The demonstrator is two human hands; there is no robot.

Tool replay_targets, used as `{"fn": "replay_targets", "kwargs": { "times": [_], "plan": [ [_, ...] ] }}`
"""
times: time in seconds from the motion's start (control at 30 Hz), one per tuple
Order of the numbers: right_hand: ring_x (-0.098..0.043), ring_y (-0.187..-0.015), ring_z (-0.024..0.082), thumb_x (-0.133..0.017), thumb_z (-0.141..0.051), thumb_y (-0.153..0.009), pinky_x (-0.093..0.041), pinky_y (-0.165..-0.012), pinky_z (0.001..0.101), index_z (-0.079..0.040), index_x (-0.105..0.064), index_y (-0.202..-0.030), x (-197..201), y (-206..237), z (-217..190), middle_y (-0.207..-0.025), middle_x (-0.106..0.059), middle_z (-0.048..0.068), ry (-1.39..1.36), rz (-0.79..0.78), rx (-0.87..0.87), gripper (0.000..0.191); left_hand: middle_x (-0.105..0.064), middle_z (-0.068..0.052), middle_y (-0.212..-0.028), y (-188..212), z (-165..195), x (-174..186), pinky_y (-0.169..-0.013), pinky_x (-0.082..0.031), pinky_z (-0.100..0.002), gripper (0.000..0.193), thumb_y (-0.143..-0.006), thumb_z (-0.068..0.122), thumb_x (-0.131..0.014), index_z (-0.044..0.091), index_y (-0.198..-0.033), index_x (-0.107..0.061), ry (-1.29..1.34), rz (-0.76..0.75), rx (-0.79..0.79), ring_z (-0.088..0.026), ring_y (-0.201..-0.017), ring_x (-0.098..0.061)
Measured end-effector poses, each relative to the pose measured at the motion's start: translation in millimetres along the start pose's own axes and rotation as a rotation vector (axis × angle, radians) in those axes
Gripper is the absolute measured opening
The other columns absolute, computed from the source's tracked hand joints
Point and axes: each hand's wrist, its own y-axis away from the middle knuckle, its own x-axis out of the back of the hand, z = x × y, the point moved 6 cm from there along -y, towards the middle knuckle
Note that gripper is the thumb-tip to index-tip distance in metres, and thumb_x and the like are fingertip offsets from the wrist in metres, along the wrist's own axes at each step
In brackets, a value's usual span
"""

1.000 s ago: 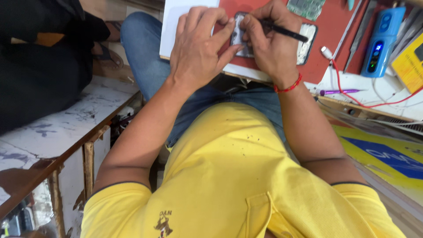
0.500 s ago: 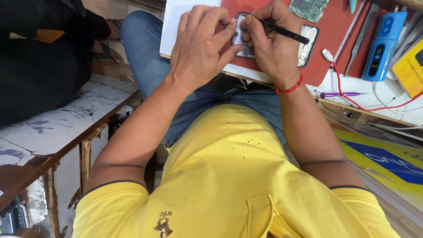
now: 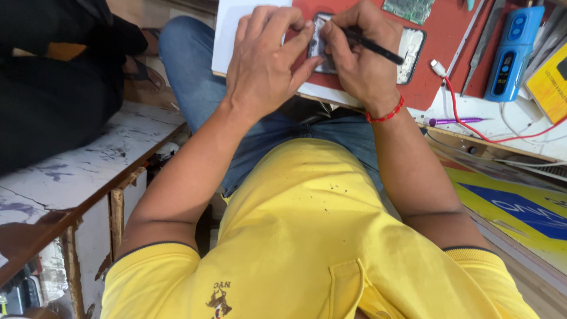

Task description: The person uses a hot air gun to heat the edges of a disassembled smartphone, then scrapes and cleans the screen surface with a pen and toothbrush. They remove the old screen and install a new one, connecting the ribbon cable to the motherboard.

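My left hand (image 3: 266,59) grips the left side of an opened phone body (image 3: 321,44) lying on a red work mat (image 3: 440,41). My right hand (image 3: 357,62) holds a thin black tool (image 3: 378,50) like a pen, its tip down on the phone between my two thumbs. The phone is mostly hidden by my fingers. A red thread band sits on my right wrist. A second phone frame (image 3: 410,47) lies just right of my right hand.
A green circuit board (image 3: 407,9) lies at the top of the mat. A blue device (image 3: 511,53), a red cable (image 3: 472,118), a purple pen (image 3: 455,121) and a yellow box (image 3: 549,82) sit to the right. A person in black (image 3: 53,88) sits at left beside a white bench (image 3: 77,171).
The view has shifted slightly; both hands stay on the phone, with the tool tip making only small movements.
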Motion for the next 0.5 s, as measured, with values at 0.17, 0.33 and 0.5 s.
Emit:
{"fn": "replay_targets", "kwargs": {
  "times": [0.17, 0.33, 0.5],
  "plan": [
    [-0.070, -0.070, 0.011, -0.075, 0.000, -0.111, -0.051, -0.061, 0.0238, 0.003, -0.064, -0.101, 1.4, -1.5, -2.8, -0.080, -0.070, 0.007, -0.012, 0.003, 0.014, 0.016, -0.057, -0.002, -0.121, 1.3, -0.7, -0.6, -0.096, -0.042, -0.042, 0.037, -0.090, 0.024, -0.086, 0.003, -0.118, -0.073, -0.021, 0.014, -0.010, -0.023, -0.114, -0.053],
    [-0.068, -0.069, 0.011, -0.076, 0.000, -0.111, -0.050, -0.061, 0.0241, 0.003, -0.063, -0.099, 0.3, -1.9, -3.9, -0.080, -0.070, 0.007, -0.004, -0.016, 0.015, 0.017, -0.057, -0.002, -0.122, 2.3, -1.1, -0.3, -0.096, -0.042, -0.042, 0.037, -0.091, 0.024, -0.085, 0.003, -0.118, -0.073, -0.021, 0.018, -0.012, -0.023, -0.117, -0.053],
    [-0.067, -0.069, 0.011, -0.076, 0.000, -0.109, -0.050, -0.061, 0.0244, 0.003, -0.064, -0.098, 1.1, -1.1, -3.1, -0.082, -0.071, 0.008, 0.016, -0.026, 0.039, 0.017, -0.057, -0.002, -0.122, 2.0, -0.7, 0.0, -0.096, -0.042, -0.042, 0.037, -0.090, 0.024, -0.085, 0.003, -0.118, -0.073, -0.027, 0.012, -0.006, -0.023, -0.117, -0.052]
  ]
}}
